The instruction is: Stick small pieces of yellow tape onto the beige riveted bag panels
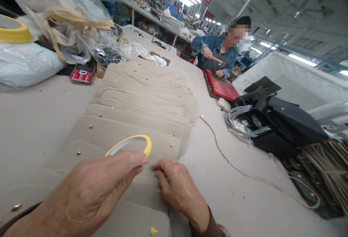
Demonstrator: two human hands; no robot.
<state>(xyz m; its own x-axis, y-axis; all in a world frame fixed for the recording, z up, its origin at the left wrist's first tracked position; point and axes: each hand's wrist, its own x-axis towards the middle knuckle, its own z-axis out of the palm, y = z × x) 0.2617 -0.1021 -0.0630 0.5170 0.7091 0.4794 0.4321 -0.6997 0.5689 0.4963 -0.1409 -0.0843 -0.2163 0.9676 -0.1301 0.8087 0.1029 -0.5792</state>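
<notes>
At the far left of the frame, a thick yellow roll of tape (19, 36) lies on a white plastic bag (29, 65), with loops of tan strip (65, 16) and crumpled clear plastic wrap (133, 48) to its right. Below the wrap, a red phone with a keypad (83, 74) rests on the pale surface (40, 121).

In the lower left, the left hand (89, 188) has its fingers closed around a slim yellow ring-shaped roll of tape (148, 146), tilted up on edge. Flat beige panels with rounded corners and gold studs (130, 124) overlap in a long row from the bottom edge up to the upper centre.

Just right of the left hand, the right hand (179, 182) bends its fingertips down at a panel; whether they pinch anything cannot be told. A small yellow scrap (153, 231) sits on a panel at the bottom centre.

At the upper right of centre, another person in a blue denim jacket (199, 44) grips a wooden-handled hammer (216, 59) over a red board (224, 88). A thin beige cord (225, 158) curves rightward below a black bag (293, 121).
</notes>
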